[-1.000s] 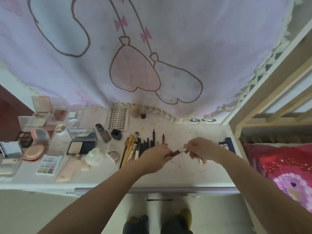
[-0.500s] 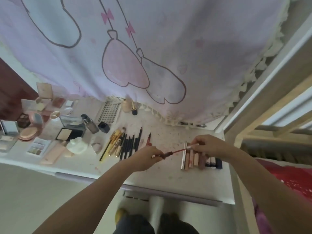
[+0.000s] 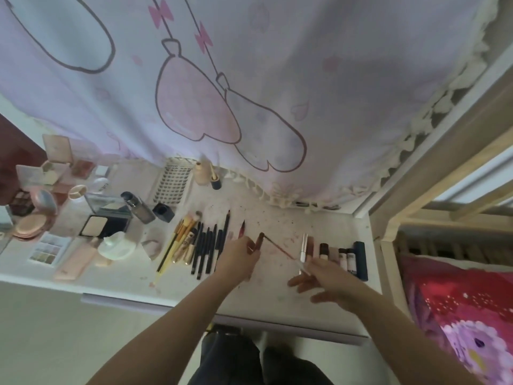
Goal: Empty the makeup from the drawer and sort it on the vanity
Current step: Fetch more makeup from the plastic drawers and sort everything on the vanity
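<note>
My left hand (image 3: 241,255) grips a dark red lip-gloss tube (image 3: 259,241) above the white vanity top (image 3: 277,290). My right hand (image 3: 324,279) pinches the clear cap of the gloss wand (image 3: 280,249), whose thin red stem slants up-left with its tip at the tube's mouth. A row of lipsticks and tubes (image 3: 336,252) lies just right of the hands. Brushes and dark pencils (image 3: 200,243) lie in a row to the left. Compacts and palettes (image 3: 55,207) fill the far left. The drawer front (image 3: 249,323) shows below the vanity's edge.
A pink cartoon-print curtain (image 3: 222,93) hangs over the back of the vanity. A wooden bed frame (image 3: 416,218) and red bedding (image 3: 466,315) stand at the right. A foundation bottle (image 3: 138,207) and a lash tray (image 3: 173,184) sit mid-left.
The wand has been drawn out of the tube and its tip now sits at the tube's mouth. My right hand dropped lower and nearer me. The view has tilted.
</note>
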Demonstrator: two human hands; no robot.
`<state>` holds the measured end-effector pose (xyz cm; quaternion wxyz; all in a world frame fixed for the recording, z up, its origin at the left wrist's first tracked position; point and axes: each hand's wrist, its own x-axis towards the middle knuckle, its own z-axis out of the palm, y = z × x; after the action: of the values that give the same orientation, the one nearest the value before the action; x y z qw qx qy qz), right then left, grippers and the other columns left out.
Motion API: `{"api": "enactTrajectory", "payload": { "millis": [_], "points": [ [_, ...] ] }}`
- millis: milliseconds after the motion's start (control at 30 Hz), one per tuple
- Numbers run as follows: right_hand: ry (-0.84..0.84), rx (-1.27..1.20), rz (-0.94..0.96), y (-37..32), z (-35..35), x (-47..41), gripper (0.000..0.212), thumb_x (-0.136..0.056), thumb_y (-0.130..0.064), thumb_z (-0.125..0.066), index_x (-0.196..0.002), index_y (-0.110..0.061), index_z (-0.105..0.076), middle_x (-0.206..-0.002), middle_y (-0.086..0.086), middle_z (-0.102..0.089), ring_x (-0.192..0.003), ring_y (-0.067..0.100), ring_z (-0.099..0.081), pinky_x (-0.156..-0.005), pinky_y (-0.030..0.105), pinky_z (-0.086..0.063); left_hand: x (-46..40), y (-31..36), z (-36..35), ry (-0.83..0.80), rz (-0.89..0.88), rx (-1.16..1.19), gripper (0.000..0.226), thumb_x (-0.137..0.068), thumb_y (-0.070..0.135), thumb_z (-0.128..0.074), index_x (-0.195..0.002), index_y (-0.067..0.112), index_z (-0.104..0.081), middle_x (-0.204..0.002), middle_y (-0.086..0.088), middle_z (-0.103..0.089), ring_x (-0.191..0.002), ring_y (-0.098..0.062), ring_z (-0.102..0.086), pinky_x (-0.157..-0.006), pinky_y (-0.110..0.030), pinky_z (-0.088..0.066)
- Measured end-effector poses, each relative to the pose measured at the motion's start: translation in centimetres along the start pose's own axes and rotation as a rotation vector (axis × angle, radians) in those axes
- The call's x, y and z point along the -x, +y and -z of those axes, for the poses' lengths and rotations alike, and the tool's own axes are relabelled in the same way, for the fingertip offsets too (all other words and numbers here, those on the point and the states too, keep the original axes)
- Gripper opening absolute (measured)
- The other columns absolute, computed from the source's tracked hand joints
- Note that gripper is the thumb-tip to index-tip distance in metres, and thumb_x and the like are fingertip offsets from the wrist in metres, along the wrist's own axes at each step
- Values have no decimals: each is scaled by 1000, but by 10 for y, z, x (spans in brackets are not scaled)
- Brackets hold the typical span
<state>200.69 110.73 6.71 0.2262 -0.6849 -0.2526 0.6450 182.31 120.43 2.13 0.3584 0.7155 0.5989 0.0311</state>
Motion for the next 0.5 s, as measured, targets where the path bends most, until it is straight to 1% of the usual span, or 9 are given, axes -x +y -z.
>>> {"api": "enactTrajectory", "payload": {
  "millis": [33,67,133,167,200,267,333,400,500],
  "points": [
    [47,-57,-16,2,-12,-5,20,-100,-29,-40,-108,-16,-53,-91,1,-72,-85,16,-62,-62,25,-51,-2,3,-3,21,5,-23,13,-91,31,-54,-90,18,-57,-77,1,-65,-68,-7,-58,-94,-35,-49],
    [111,-135,-40,3,-24,-10,17,-98,-26,-43,-105,-15,-54,-92,3,-69,-85,16,-59,-62,25,-49,-4,5,-5,37,14,-46,15,-91,31,-52,-87,18,-57,-77,0,-65,-76,-13,-61,-95,-37,-48],
    [228,-338,-95,2,-42,-20,11,-94,-20,-50,-98,-12,-58,-85,5,-60,-77,16,-53,-60,25,-46,-7,8,-4,72,30,-106,21,-92,34,-49,-81,18,-55,-87,-4,-65,-100,-23,-59,-82,-32,-50],
    [276,-420,-117,1,-49,-25,9,-92,-17,-52,-94,-11,-59,-79,5,-55,-71,15,-49,-57,25,-42,-9,8,-3,91,27,-159,24,-93,36,-47,-81,17,-56,-94,-5,-64,-108,-25,-54,-79,-32,-49],
    [318,-453,-123,0,-55,-29,8,-92,-17,-53,-90,-12,-59,-73,5,-50,-66,14,-45,-54,25,-39,-12,6,-2,111,16,-224,27,-93,38,-45,-84,16,-59,-99,-5,-61,-110,-26,-50,-80,-34,-48],
    [366,-364,-89,-2,-66,-38,13,-93,-20,-51,-83,-14,-56,-67,3,-42,-60,14,-37,-51,25,-32,-17,3,-2,143,-4,-340,34,-94,41,-43,-99,13,-62,-109,-5,-57,-110,-25,-46,-87,-35,-44],
    [385,-210,-28,-5,-78,-46,22,-96,-26,-46,-77,-17,-53,-67,1,-41,-60,13,-37,-53,24,-32,-22,1,-3,158,-22,-400,37,-93,42,-44,-106,13,-62,-115,-6,-54,-111,-25,-44,-91,-36,-41],
    [426,-35,46,-6,-87,-54,28,-98,-29,-42,-75,-17,-51,-67,-1,-45,-60,11,-42,-55,20,-35,-25,-2,-6,160,-45,-445,39,-93,43,-44,-109,13,-61,-118,-6,-53,-113,-26,-43,-94,-36,-40],
    [479,252,130,-5,-94,-65,21,-98,-28,-43,-84,-15,-52,-80,0,-57,-69,10,-52,-63,20,-41,-27,-8,-8,159,-88,-498,39,-93,44,-43,-112,14,-59,-120,-7,-51,-113,-26,-43,-95,-37,-37]
  ]
}}
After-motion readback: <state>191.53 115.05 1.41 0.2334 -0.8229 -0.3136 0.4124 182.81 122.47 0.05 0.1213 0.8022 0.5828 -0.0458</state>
